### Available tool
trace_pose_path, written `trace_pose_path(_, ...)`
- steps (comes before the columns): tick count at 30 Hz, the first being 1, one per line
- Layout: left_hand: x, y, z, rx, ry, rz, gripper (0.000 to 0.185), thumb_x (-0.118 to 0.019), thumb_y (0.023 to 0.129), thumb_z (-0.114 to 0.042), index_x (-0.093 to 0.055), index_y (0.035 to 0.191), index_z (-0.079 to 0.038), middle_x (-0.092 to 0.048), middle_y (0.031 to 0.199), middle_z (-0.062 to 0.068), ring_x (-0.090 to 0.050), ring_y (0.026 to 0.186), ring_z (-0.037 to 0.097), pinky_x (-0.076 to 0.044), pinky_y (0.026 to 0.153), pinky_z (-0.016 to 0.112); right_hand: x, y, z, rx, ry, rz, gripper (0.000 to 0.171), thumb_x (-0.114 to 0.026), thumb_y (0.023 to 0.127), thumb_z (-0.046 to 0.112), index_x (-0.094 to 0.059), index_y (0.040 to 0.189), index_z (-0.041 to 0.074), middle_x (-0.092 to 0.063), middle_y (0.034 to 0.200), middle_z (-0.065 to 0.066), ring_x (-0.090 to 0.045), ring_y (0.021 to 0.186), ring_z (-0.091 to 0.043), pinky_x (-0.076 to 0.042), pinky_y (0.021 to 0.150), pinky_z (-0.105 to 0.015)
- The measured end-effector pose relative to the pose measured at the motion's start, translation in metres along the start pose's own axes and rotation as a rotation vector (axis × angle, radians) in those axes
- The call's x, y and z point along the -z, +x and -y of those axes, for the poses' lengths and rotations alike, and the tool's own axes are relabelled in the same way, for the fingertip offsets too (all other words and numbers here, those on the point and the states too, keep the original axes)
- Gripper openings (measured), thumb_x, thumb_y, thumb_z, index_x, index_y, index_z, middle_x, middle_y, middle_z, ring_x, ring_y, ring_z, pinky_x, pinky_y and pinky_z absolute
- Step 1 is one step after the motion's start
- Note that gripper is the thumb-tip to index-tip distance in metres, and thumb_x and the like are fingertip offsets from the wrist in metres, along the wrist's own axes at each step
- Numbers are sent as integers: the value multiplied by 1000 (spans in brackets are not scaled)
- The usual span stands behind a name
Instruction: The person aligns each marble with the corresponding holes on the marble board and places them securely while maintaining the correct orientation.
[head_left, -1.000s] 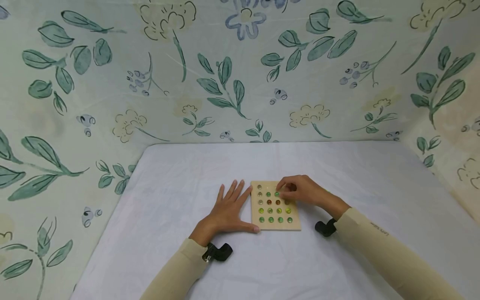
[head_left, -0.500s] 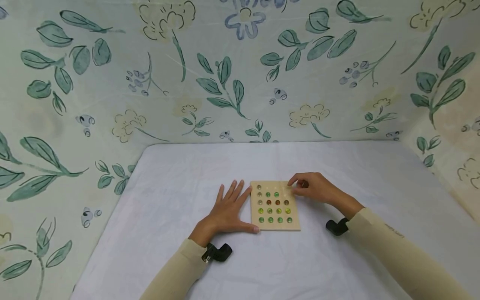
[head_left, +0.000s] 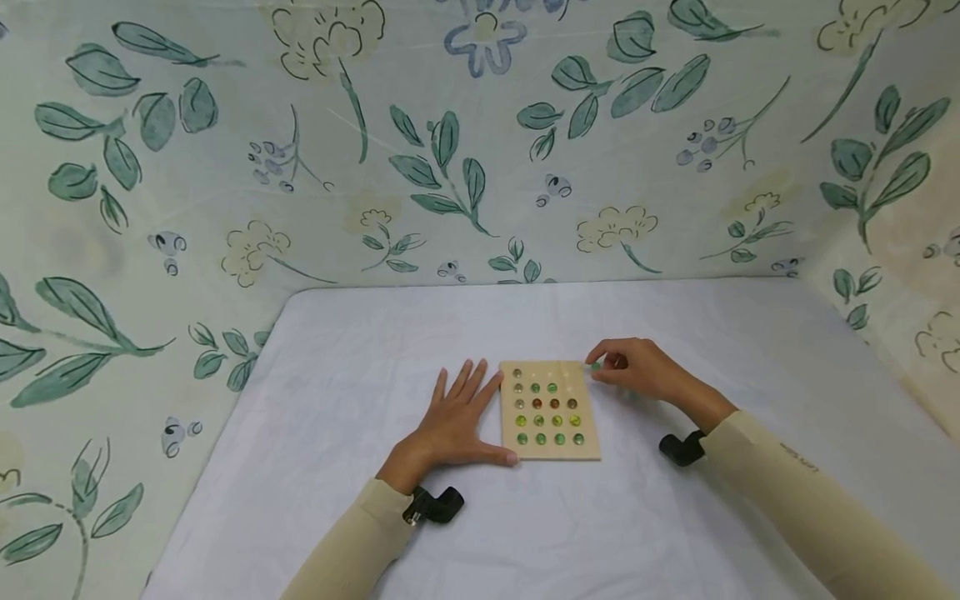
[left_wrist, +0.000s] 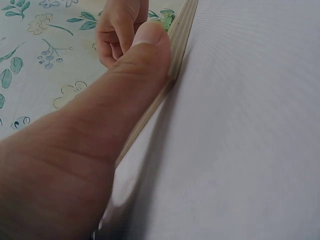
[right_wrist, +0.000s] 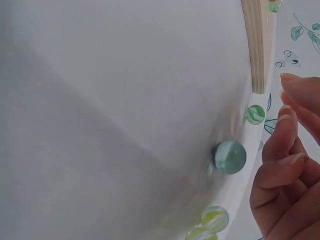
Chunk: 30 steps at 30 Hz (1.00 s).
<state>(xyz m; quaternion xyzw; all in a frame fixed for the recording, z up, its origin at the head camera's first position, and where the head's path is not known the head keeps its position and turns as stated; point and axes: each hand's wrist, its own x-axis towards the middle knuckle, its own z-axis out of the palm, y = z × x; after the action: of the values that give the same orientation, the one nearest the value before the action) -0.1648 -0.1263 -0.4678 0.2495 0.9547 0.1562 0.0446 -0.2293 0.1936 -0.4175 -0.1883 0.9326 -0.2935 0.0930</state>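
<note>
A square wooden board (head_left: 551,452) lies on the white table, with green, brown, yellow and grey marbles (head_left: 538,421) in its dimples. My left hand (head_left: 457,421) lies flat beside the board's left side, its thumb (left_wrist: 145,55) against the board's edge (left_wrist: 177,45). My right hand (head_left: 636,368) hovers just right of the board's far right corner (right_wrist: 257,45), fingers (right_wrist: 282,137) loosely curved. A green-white marble (head_left: 595,365) (right_wrist: 255,114) sits on the cloth just off its fingertips, with nothing between finger and thumb.
Loose marbles lie on the cloth under my right hand: a teal one (right_wrist: 229,156) and yellow-green ones (right_wrist: 215,218). Floral fabric walls (head_left: 480,167) close in the table on the left, back and right. A black wrist mount (head_left: 681,448) sits on each sleeve.
My right hand lifted off the board's second row and moved right, past the far right corner, bringing a green marble there. The left hand and board stayed still.
</note>
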Motion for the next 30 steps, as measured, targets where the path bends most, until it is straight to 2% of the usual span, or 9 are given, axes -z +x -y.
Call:
trace_pose_path(13, -2, 1, 1, -1, 6, -4, 123, -60, 64, -85, -9, 157, -23, -1, 162, 7, 5, 148, 26, 6, 114, 55, 0, 7, -16, -59, -1, -12, 19, -70, 87, 13, -70, 106, 15, -57, 81, -3, -51, 70, -19, -45, 55, -27)
trace_pose_path(30, -1, 1, 0, -1, 13, -5, 123, -59, 64, -86, -9, 157, -23, -2, 162, 7, 5, 148, 26, 6, 114, 56, -1, 10, -28, -60, -8, -26, 18, -71, 88, 14, -70, 106, 16, -57, 78, -3, -49, 68, -19, -43, 53, -27)
